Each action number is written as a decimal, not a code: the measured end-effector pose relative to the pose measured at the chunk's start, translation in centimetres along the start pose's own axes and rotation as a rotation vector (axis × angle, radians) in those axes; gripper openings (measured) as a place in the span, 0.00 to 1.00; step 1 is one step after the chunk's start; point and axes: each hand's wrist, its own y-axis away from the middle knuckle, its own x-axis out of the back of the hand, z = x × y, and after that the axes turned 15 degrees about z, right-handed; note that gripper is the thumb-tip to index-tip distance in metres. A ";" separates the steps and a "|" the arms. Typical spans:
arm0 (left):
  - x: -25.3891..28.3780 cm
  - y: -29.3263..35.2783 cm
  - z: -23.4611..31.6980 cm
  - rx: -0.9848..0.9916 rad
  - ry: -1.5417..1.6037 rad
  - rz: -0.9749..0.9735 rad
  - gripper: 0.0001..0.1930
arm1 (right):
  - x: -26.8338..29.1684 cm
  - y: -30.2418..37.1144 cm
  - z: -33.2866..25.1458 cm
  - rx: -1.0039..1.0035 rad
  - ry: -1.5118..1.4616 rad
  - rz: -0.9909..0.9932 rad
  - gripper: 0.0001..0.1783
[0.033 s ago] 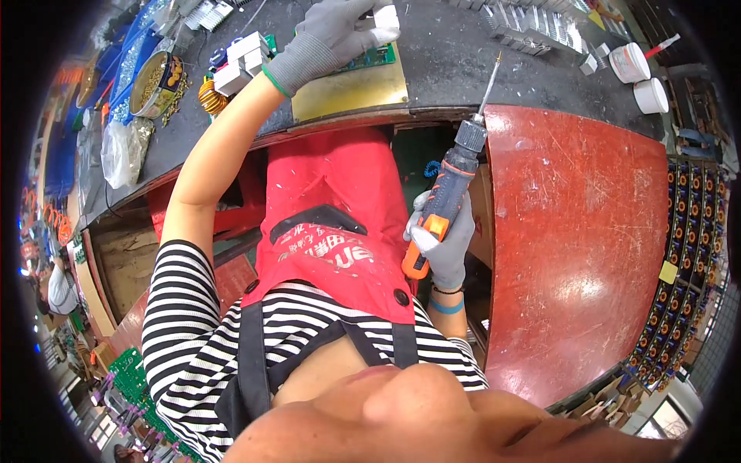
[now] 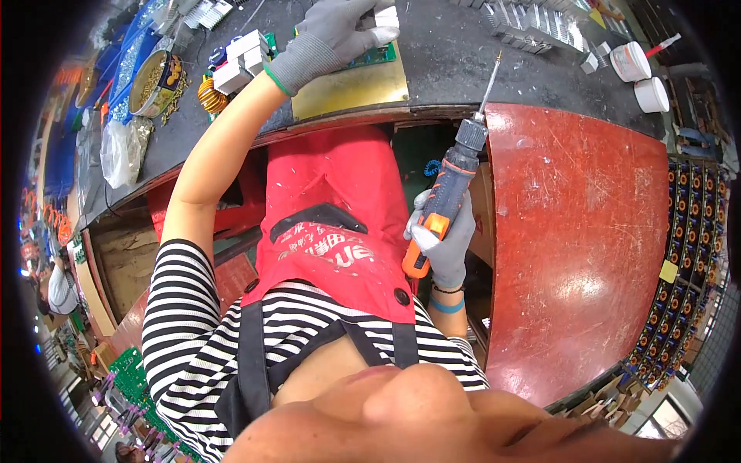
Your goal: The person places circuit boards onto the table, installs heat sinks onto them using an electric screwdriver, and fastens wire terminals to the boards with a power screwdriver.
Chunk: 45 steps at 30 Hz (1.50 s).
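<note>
My left hand (image 2: 328, 38), in a grey glove with pale fingertips, reaches over a green circuit board (image 2: 380, 55) at the bench's near edge. Thumb and forefinger close around a white block (image 2: 386, 15) above that board; the far fingertips run to the picture's top. Beneath the board lies a yellowish plate (image 2: 351, 99). My right hand (image 2: 451, 235), gloved too, is wrapped around the grip of a black and orange power screwdriver (image 2: 448, 189). Its long bit points up and away over the bench edge, touching nothing.
White blocks and a copper coil (image 2: 210, 96) stand left of my left arm. A tub of small brass-coloured screws (image 2: 154, 85) is farther left, beside a plastic bag (image 2: 123, 158). Metal heat sinks (image 2: 532, 31) and white tubs (image 2: 651, 96) stand at right, beyond a red board (image 2: 575, 247).
</note>
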 end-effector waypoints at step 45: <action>-2.8 2.2 0.8 -0.308 -0.243 0.224 0.11 | -0.7 -3.4 1.6 -0.359 0.042 -0.353 0.36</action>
